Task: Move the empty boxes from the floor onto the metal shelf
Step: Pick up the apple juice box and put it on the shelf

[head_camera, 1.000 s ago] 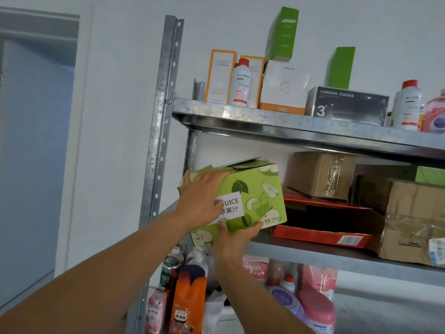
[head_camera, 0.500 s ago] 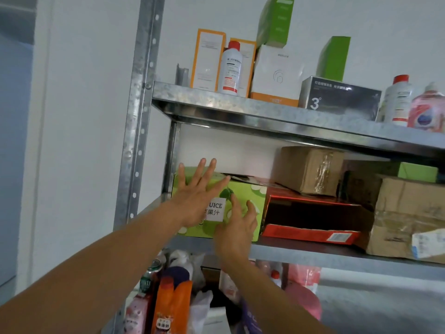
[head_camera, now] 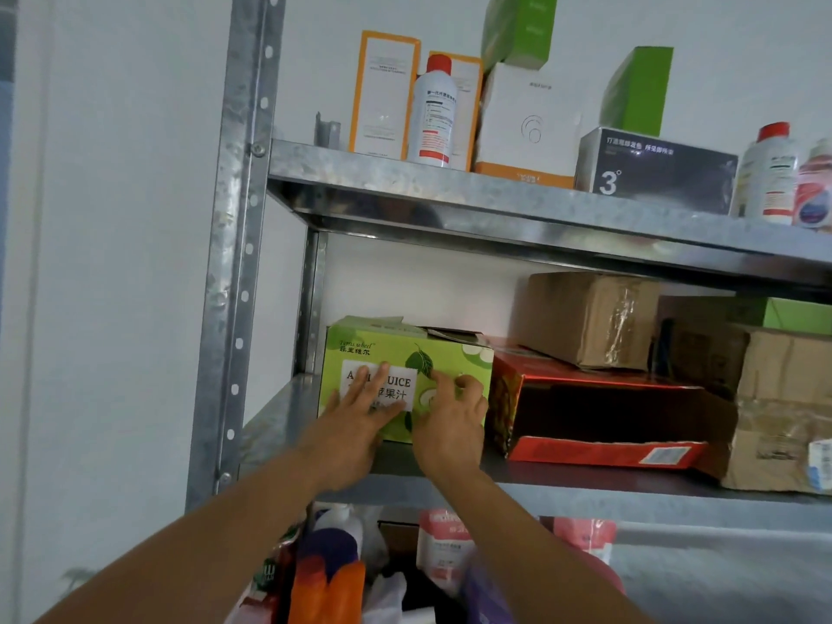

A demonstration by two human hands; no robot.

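Neither hand has a closed grip: both are wide and hold nothing. The left hand (head_camera: pixel 355 425) lies flat, fingers spread, on the front face of the green juice box (head_camera: pixel 396 349). The right hand (head_camera: pixel 450 421) is beside it, fingers a little bent, tips touching the same face. This looks like a push to seat the box deeper. The box stands upright on the middle level of the metal shelf (head_camera: pixel 279 421), at the left end by the corner post, set back from the front lip. Its top flaps look loose and uneven.

Right of the hands, a red box (head_camera: pixel 585 452) lies just beside the green one; whether they touch is unclear. A brown cardboard box (head_camera: pixel 590 322) rests on top of it. Further right, a larger taped carton (head_camera: pixel 788 398) is cut off by the frame edge. Above the hands, the upper shelf level (head_camera: pixel 495 191) carries bottles and small boxes. Below the hands, bottles and pouches (head_camera: pixel 328 578) are blurred and partly hidden by the forearms. The floor is out of view, so any boxes left there cannot be counted.
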